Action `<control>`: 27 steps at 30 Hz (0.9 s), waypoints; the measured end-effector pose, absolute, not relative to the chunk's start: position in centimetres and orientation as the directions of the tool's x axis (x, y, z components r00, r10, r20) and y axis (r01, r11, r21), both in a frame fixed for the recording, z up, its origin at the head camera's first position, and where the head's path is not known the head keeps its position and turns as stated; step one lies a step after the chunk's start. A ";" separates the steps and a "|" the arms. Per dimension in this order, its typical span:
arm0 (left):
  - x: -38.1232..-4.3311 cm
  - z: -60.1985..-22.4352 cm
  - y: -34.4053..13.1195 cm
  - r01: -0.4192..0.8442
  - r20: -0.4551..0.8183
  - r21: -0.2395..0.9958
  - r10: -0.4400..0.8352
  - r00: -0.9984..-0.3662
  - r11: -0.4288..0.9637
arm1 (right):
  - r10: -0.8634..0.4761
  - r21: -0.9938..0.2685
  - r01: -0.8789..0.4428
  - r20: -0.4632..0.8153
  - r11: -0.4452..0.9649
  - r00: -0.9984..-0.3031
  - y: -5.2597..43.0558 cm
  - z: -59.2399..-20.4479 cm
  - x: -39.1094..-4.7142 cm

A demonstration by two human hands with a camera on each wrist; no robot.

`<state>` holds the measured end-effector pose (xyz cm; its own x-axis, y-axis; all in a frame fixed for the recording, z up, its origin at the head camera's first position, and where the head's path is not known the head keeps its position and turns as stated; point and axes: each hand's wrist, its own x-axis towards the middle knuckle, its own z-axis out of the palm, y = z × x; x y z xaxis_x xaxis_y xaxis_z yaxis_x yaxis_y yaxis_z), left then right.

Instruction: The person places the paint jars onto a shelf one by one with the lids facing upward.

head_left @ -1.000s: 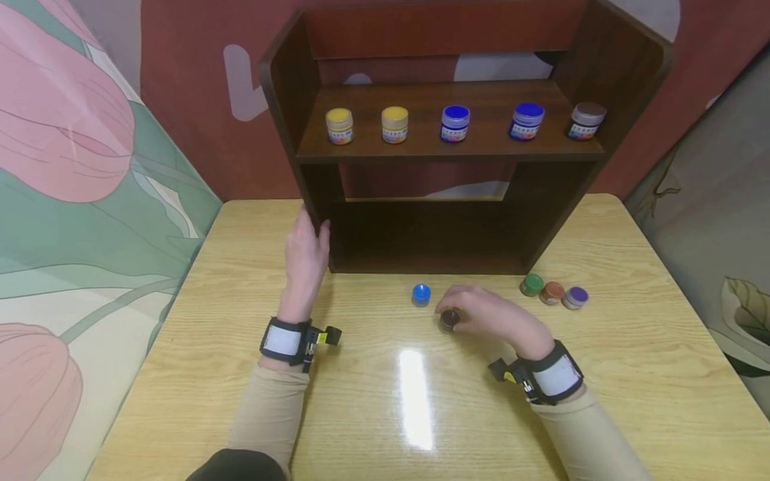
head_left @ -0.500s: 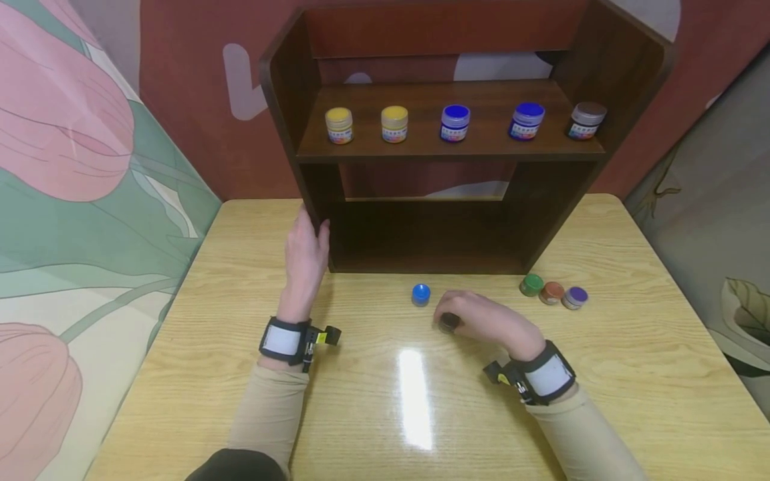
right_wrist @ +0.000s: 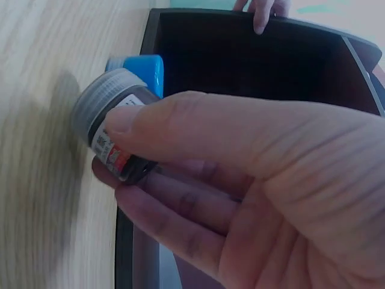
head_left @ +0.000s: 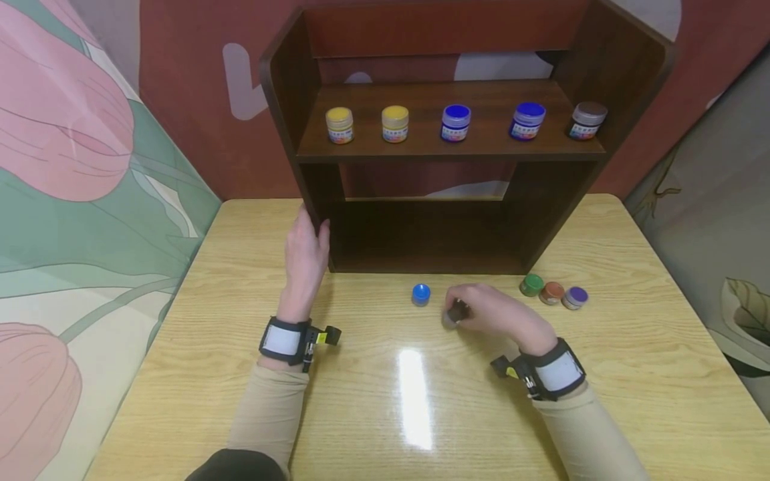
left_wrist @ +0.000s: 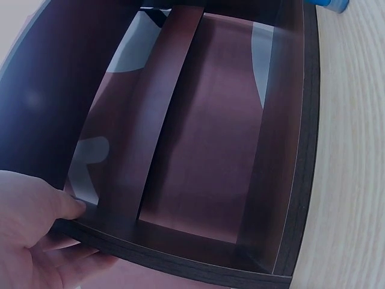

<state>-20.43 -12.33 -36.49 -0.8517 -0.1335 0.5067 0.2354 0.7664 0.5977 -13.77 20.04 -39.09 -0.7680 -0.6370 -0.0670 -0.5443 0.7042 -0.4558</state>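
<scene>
My left hand (head_left: 305, 254) grips the left side panel of the dark brown wooden shelf unit (head_left: 451, 158), thumb on its inner face and fingers outside. My right hand (head_left: 496, 310) pinches a small dark paint jar (right_wrist: 120, 129) between thumb and fingers, close over the table. The jar is tilted, its clear ridged lid towards the tabletop in the right wrist view and a printed label showing beside the thumb. To its left stands a blue paint jar (head_left: 421, 294), near the unit's front edge.
Green (head_left: 532, 285), reddish-brown (head_left: 552, 293) and purple (head_left: 575, 298) jars stand together at the unit's front right. Its upper shelf holds two yellow jars (head_left: 395, 124), two dark blue jars (head_left: 455, 123) and a dark brown jar (head_left: 587, 121). The light wood table (head_left: 361, 401) meets patterned walls.
The right hand has shifted slightly right and towards the shelf unit, tipping the dark paint jar from roughly upright to tilted. The left hand stays on the side panel.
</scene>
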 end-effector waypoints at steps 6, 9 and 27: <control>-20.5 -36.6 -12.4 0.237 0.504 0.602 -0.132 -0.854 0.763 | -0.601 -0.465 -0.520 -0.035 0.717 -0.798 20.8 -39.1 -14.1; -20.5 -36.6 -12.4 0.236 0.500 0.605 -0.132 -0.856 0.760 | -0.598 -0.448 -0.529 -0.014 0.721 -0.802 21.2 -39.2 -14.2; -20.5 -36.6 -12.4 0.250 0.517 0.598 -0.128 -0.847 0.762 | -0.520 -0.448 -0.485 0.052 0.751 -0.853 21.7 -39.8 -14.9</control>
<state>-20.45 -12.36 -36.64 -0.8465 -0.1279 0.5167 0.2496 0.7620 0.5976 -14.89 21.66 -39.80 -0.8526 -0.5200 0.0522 -0.4854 0.7510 -0.4476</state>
